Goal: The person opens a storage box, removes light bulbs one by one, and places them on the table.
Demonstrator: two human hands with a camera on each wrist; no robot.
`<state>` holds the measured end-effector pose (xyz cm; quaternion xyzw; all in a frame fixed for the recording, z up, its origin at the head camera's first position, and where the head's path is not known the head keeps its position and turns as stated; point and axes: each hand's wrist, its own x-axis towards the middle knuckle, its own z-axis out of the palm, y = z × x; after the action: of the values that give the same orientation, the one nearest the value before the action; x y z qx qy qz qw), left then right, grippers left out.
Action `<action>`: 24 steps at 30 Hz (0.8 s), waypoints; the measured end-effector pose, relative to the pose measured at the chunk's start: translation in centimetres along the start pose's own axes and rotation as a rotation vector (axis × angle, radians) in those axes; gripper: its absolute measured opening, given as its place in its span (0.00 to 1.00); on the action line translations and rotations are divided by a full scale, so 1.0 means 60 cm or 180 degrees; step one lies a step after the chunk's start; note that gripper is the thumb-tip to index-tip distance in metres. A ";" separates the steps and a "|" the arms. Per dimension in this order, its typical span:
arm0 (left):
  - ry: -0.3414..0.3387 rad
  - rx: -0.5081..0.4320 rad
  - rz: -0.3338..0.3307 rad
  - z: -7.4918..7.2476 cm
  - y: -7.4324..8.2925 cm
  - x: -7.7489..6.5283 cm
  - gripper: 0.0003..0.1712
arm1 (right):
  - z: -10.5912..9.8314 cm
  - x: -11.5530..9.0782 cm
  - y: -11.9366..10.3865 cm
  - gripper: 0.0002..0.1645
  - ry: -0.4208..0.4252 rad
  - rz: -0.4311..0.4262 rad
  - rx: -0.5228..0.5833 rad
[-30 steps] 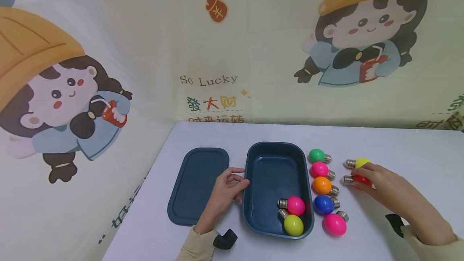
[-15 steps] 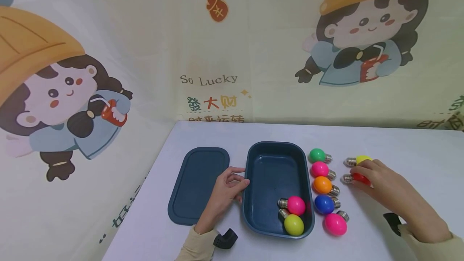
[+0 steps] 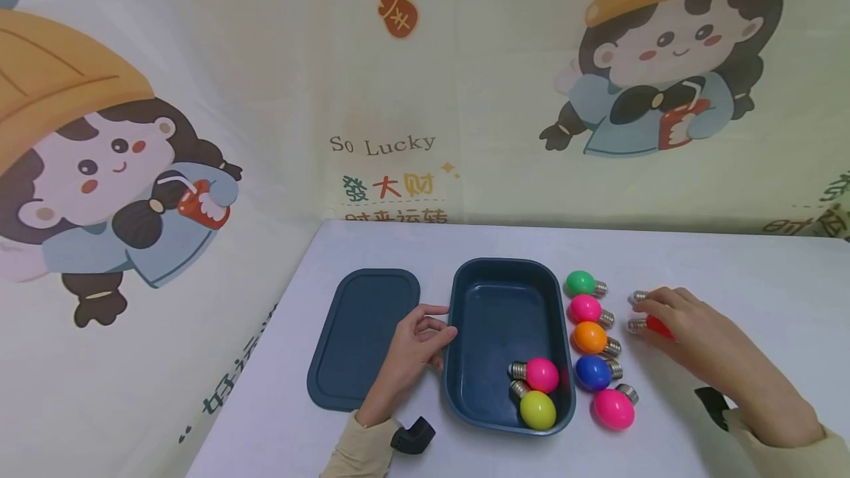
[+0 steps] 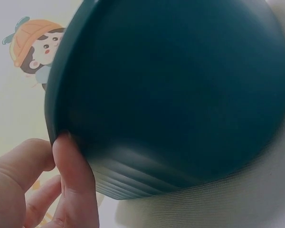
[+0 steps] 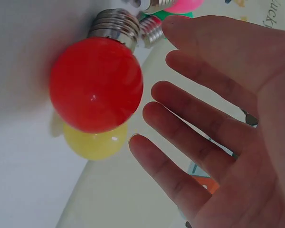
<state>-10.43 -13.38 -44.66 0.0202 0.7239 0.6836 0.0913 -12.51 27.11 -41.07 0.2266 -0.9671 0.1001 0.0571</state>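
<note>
My left hand (image 3: 413, 349) pinches the left rim of a dark blue storage box (image 3: 494, 319) between thumb and fingers. Close up in the left wrist view, a fingertip lies against the box's outer wall (image 4: 171, 95). Inside the box's near right corner are a pink bulb (image 3: 542, 375) and a yellow-green bulb (image 3: 538, 411). On the right, my right hand (image 3: 713, 349) hovers around a red light bulb (image 5: 96, 85) with its fingers extended, and a gap shows between them and the bulb. A yellow bulb (image 5: 96, 144) beyond it is mostly hidden from the head camera.
A column of bulbs runs along the box's right side: green (image 3: 581, 283), pink (image 3: 585, 309), orange (image 3: 589, 338), blue (image 3: 593, 372) and another pink bulb (image 3: 613, 410). Left of the box lies its flat dark lid (image 3: 361, 338). A printed cloth (image 3: 505, 168) hangs behind the white table (image 3: 764, 271).
The right hand has shifted slightly left and away from me, covering more of the yellow bulb. The left hand and the box stay in place.
</note>
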 end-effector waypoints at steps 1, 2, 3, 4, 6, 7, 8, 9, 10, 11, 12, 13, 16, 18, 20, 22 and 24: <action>0.0001 0.0002 0.0000 0.000 0.000 0.000 0.25 | -0.001 0.001 -0.001 0.27 -0.0003 -0.0013 0.0004; 0.0002 0.0004 0.0000 0.000 0.000 0.000 0.25 | -0.001 0.001 -0.002 0.27 0.0000 -0.0028 0.0008; 0.0004 0.0002 -0.0002 0.000 0.000 0.001 0.25 | -0.002 0.001 -0.003 0.27 0.0003 -0.0044 0.0010; 0.0003 -0.0004 -0.0003 0.000 0.000 0.001 0.25 | -0.003 0.001 -0.004 0.27 0.0015 -0.0067 0.0012; 0.0005 -0.0013 -0.0015 0.000 -0.001 0.001 0.25 | -0.005 0.002 -0.006 0.27 0.0042 -0.0101 0.0007; 0.0004 -0.0020 -0.0020 0.000 -0.001 0.002 0.25 | -0.007 0.002 -0.008 0.27 0.0046 -0.0106 0.0013; 0.0003 -0.0021 -0.0025 0.000 -0.001 0.002 0.25 | -0.009 0.002 -0.010 0.27 0.0042 -0.0103 0.0028; 0.0002 -0.0026 -0.0027 0.000 0.000 0.001 0.25 | -0.012 0.003 -0.013 0.27 0.0047 -0.0108 0.0039; 0.0001 -0.0030 -0.0029 -0.001 0.000 0.001 0.25 | -0.015 0.003 -0.017 0.27 0.0051 -0.0113 0.0049; 0.0000 -0.0033 -0.0028 -0.001 0.000 0.001 0.25 | -0.017 0.004 -0.021 0.27 0.0051 -0.0115 0.0058; 0.0000 -0.0034 -0.0027 -0.001 0.001 0.001 0.25 | -0.020 0.004 -0.025 0.27 0.0049 -0.0115 0.0070; -0.0003 -0.0033 -0.0025 -0.001 0.001 0.000 0.25 | -0.022 0.005 -0.029 0.27 0.0052 -0.0121 0.0084; -0.0013 -0.0023 -0.0014 -0.001 0.002 0.000 0.25 | -0.029 0.007 -0.039 0.27 0.0084 -0.0166 0.0073; -0.0018 -0.0015 -0.0010 -0.001 0.003 0.000 0.25 | -0.032 0.009 -0.045 0.27 0.0090 -0.0185 0.0071; -0.0020 -0.0015 -0.0010 -0.001 0.003 0.000 0.25 | -0.034 0.010 -0.050 0.27 0.0108 -0.0219 0.0077; -0.0021 -0.0019 -0.0014 0.000 0.003 -0.001 0.25 | -0.036 0.011 -0.056 0.28 0.0154 -0.0285 0.0089; -0.0015 -0.0009 -0.0015 -0.001 0.003 -0.001 0.25 | -0.037 0.011 -0.062 0.28 0.0258 -0.0402 0.0091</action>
<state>-10.43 -13.41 -44.47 0.0199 0.7227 0.6843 0.0946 -11.28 24.08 -38.22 0.2837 -0.9463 0.1192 0.0991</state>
